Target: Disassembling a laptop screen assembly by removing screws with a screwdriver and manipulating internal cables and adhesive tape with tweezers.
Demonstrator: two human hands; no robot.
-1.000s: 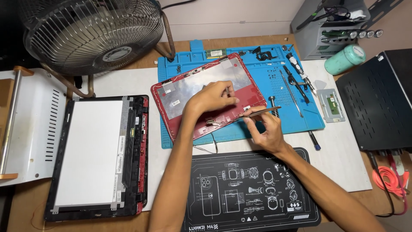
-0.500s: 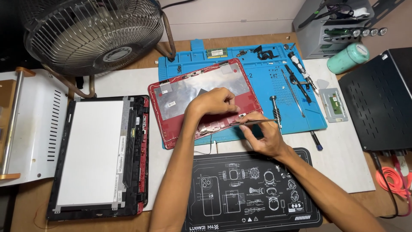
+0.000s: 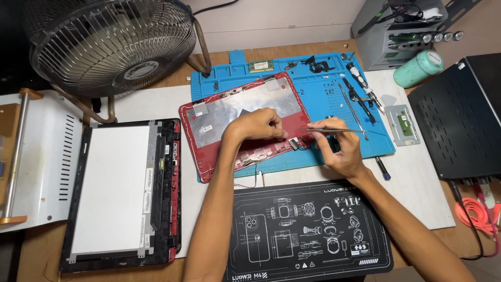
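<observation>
wooden table [image 3: 292, 49] | white sheet [image 3: 417, 193] over its middle | blue work mat [image 3: 313, 89] at the back | black printed mat [image 3: 308, 230] in front | fan [image 3: 112, 44] back left | black case [image 3: 462, 120] on the right

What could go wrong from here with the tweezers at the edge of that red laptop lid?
The right hand holds the tweezers with their tip at the lower edge of the red lid; a slip might scratch its foil lining or nick the thin cable trailing below. The left hand only presses from above, so the lid may slide on the blue mat. Loose small parts on the mat could get knocked away.
</observation>
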